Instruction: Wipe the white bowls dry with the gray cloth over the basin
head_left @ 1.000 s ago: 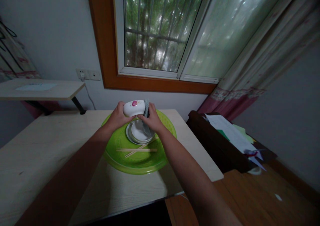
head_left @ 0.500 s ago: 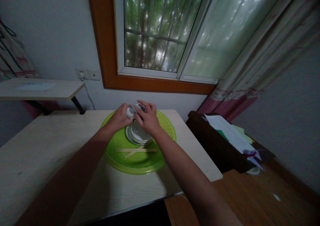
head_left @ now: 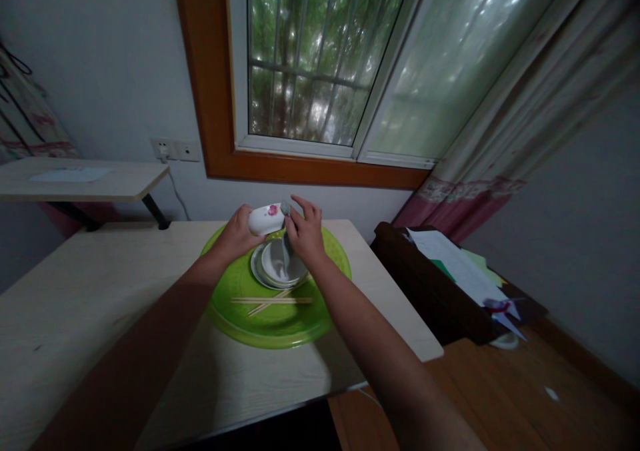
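Note:
My left hand (head_left: 235, 236) grips a white bowl (head_left: 264, 220) with a pink flower on its side, held tilted above a round green tray (head_left: 275, 339). At the bowl's right edge is my right hand (head_left: 306, 236), pinching what looks like a grey cloth (head_left: 286, 244). Part of the cloth shows at the rim, and a strip hangs below the fingers. Beneath my hands another white bowl (head_left: 273, 259) stands on a small stack of white dishes (head_left: 257, 268). Wooden chopsticks (head_left: 273, 300) lie crossed on the tray in front of them.
The tray rests on a pale wooden table (head_left: 165, 291). A raised shelf (head_left: 125, 176) with a paper sheet stands at the back left. Beyond the table's right edge, a dark brown piece of furniture (head_left: 415, 284) carries papers (head_left: 453, 261). A window (head_left: 310, 71) is behind.
The bowl in my left hand has turned, so its flowered outside now faces me. My right hand has shifted slightly right and down, and the grey cloth now hangs below it.

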A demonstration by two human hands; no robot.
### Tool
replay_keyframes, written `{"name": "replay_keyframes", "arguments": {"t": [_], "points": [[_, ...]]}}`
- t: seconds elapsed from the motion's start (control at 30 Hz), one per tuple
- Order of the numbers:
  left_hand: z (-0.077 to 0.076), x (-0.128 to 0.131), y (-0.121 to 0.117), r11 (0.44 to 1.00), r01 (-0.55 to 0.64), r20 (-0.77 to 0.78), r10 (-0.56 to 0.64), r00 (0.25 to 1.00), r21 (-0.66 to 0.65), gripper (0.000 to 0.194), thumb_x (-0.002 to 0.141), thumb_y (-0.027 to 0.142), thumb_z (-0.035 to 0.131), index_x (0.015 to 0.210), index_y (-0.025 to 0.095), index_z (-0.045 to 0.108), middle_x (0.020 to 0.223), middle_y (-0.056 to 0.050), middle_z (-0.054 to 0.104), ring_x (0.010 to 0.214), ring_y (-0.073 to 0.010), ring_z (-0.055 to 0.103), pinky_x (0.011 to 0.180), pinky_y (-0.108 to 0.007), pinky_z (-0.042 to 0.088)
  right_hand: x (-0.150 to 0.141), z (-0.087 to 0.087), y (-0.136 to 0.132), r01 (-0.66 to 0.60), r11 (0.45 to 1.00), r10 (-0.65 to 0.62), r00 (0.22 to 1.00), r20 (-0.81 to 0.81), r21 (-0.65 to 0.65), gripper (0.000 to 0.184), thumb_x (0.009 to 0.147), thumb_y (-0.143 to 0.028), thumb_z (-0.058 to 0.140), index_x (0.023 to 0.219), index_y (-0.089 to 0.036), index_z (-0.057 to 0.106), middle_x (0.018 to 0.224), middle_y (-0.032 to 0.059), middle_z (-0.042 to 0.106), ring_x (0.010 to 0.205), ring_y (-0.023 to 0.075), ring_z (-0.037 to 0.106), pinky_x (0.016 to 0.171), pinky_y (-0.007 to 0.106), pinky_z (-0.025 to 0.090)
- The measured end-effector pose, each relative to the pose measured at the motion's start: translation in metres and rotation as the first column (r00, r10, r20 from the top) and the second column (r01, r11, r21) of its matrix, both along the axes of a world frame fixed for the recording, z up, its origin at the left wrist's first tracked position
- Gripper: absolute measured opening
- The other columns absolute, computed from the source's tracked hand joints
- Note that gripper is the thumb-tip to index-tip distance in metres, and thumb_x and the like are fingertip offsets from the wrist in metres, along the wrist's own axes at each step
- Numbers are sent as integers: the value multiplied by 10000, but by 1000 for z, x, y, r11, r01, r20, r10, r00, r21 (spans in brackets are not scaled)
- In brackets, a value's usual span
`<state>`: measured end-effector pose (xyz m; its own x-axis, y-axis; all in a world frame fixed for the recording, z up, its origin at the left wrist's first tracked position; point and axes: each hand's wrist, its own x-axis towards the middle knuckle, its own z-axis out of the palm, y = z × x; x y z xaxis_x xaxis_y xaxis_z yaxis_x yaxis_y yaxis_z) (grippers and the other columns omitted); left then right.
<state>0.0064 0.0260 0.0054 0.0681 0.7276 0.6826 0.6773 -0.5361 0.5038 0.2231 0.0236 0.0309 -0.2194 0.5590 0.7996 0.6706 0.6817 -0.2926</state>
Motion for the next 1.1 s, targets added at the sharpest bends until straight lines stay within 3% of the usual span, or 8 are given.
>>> {"name": "replay_keyframes", "arguments": {"t": [0.2,0.3,0.63,0.83,1.1], "points": [[2,1,-2,1000,19,6,-19,1000,-4,518,655,291,774,1065,220,466,1009,-52,605,947,-240,633,823,-380,535,-12,5,-15,-197,980,190,964,185,21,380,985,-260,580,1352,-329,655,1561,26,498,1423,301,369,1192,543,354],[4,2,-4,999,37,7,-36,999,-17,488,668,272,756,1057,222,466,998,-46,607,924,-227,633,809,-369,536,-16,7,-20,-210,978,203,957,207,13,389,982,-250,586,1356,-333,653,1573,27,483,1431,306,359,1194,550,361],[1,1,-1,999,-6,28,7,1000,-35,630,621,331,825,1118,213,456,1046,-66,612,1001,-264,646,852,-390,536,-3,0,1,-65,998,65,997,-39,-6,361,1020,-248,473,1325,-234,667,1446,102,593,1313,280,495,1162,515,409],[4,1,-4,998,-10,-1,10,1000,-67,611,644,353,812,1122,213,458,1057,-74,612,1013,-270,644,867,-402,532,-3,-5,3,-142,984,137,989,-54,-106,433,1033,-371,461,1407,-181,568,1431,159,579,1334,288,515,1182,491,402],[4,2,-7,999,34,-93,-34,995,-11,508,677,337,770,1068,230,465,1021,-49,593,982,-252,628,872,-399,533,-8,-12,5,-293,937,263,951,-165,-189,759,902,-533,690,1507,-203,372,1485,168,479,1413,279,461,1224,476,357]]}}
